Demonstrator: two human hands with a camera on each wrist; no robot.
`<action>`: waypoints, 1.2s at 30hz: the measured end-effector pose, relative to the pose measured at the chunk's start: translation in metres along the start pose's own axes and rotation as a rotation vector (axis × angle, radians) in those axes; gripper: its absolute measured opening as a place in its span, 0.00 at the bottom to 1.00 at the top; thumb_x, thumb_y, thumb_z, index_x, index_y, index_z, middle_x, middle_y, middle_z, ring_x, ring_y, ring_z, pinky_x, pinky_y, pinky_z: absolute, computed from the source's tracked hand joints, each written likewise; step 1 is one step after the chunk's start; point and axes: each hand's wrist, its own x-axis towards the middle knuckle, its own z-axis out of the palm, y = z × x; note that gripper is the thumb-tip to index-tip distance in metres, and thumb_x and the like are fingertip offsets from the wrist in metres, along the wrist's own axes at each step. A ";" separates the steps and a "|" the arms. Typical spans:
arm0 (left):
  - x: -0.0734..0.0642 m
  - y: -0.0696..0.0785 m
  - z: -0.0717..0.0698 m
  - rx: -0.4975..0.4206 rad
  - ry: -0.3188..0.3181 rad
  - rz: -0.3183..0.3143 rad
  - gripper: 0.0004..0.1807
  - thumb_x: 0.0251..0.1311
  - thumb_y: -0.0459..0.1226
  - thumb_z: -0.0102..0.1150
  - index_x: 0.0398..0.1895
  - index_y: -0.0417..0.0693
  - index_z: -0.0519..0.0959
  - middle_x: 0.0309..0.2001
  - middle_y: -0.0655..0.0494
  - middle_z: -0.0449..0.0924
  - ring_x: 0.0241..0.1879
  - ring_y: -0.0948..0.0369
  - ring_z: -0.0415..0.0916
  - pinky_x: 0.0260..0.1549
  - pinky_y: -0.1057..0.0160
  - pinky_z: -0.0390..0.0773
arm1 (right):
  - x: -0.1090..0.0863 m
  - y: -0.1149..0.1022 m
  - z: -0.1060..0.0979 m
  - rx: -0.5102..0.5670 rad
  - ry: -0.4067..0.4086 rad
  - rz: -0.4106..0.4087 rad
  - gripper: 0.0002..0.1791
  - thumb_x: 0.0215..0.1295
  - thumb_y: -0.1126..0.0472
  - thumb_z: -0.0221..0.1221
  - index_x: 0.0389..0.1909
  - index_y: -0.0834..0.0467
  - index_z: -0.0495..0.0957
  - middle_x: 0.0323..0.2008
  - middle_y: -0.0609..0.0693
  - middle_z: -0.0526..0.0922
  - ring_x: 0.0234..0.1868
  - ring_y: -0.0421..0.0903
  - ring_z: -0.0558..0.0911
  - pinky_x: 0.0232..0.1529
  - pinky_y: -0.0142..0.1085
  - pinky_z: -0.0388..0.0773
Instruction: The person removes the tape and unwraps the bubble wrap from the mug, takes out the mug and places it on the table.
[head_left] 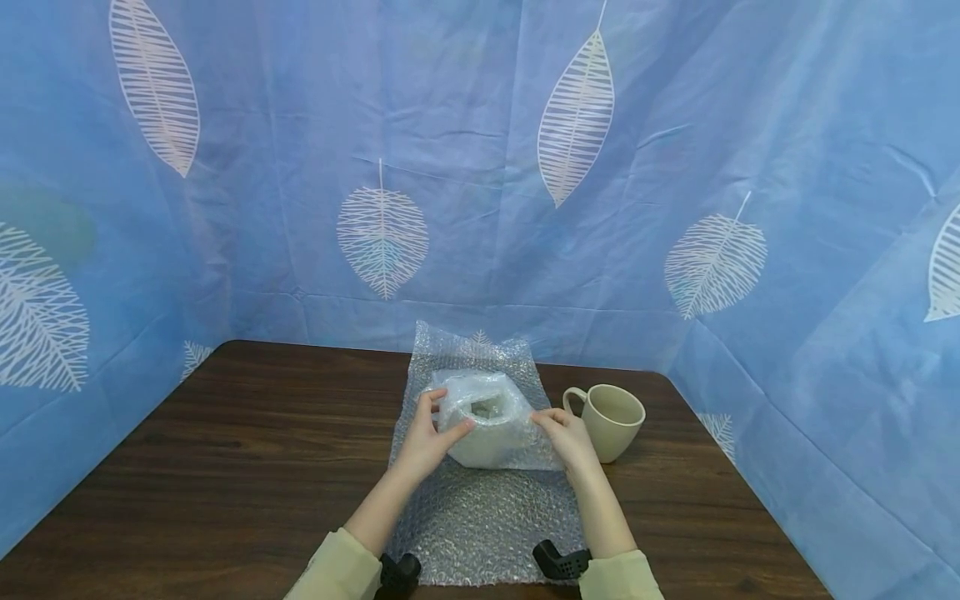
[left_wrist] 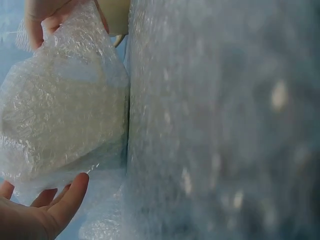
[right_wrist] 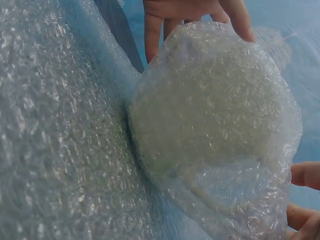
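A cream mug wrapped in bubble wrap (head_left: 487, 446) stands on a flat sheet of bubble wrap (head_left: 491, 525). The top of the wrapping has an opening, and a handle shape shows through the plastic in the right wrist view. My left hand (head_left: 426, 442) grips the bundle's left side, thumb toward me and fingers behind. At the right side, my right hand (head_left: 567, 437) pinches a gathered part of the wrap between thumb and fingers. In the left wrist view the wrapped mug (left_wrist: 75, 110) lies between both hands.
An unwrapped cream mug (head_left: 615, 421) stands just right of my right hand, its handle toward the bundle. The sheet's far end reaches the back edge of the dark wooden table (head_left: 300, 433). Blue leaf-patterned cloth (head_left: 465, 167) encloses the back and sides.
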 end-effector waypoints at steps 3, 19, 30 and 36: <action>0.001 0.002 -0.002 0.016 -0.007 -0.003 0.42 0.58 0.51 0.65 0.69 0.46 0.57 0.63 0.37 0.59 0.54 0.42 0.66 0.44 0.44 0.74 | 0.001 -0.002 0.002 0.001 0.023 -0.035 0.18 0.68 0.56 0.57 0.51 0.65 0.78 0.52 0.60 0.77 0.53 0.57 0.73 0.52 0.54 0.69; 0.006 0.016 -0.008 0.202 0.073 0.043 0.42 0.56 0.49 0.67 0.70 0.47 0.57 0.69 0.38 0.48 0.66 0.36 0.51 0.52 0.31 0.63 | 0.015 -0.025 -0.001 -0.149 0.034 -0.334 0.21 0.62 0.62 0.64 0.56 0.62 0.77 0.50 0.60 0.80 0.48 0.56 0.81 0.46 0.45 0.78; 0.018 0.020 -0.011 0.332 0.010 0.092 0.48 0.58 0.55 0.62 0.75 0.46 0.52 0.74 0.35 0.37 0.69 0.32 0.36 0.54 0.25 0.50 | 0.029 -0.044 -0.002 -0.396 -0.100 -0.385 0.25 0.63 0.54 0.63 0.60 0.58 0.75 0.57 0.59 0.76 0.54 0.59 0.77 0.48 0.51 0.76; 0.028 0.022 -0.011 0.393 -0.072 0.114 0.44 0.59 0.55 0.60 0.75 0.51 0.55 0.75 0.44 0.37 0.70 0.35 0.34 0.55 0.25 0.47 | 0.036 -0.054 0.003 -0.506 -0.182 -0.354 0.24 0.63 0.54 0.64 0.59 0.56 0.77 0.55 0.59 0.77 0.50 0.57 0.79 0.41 0.48 0.79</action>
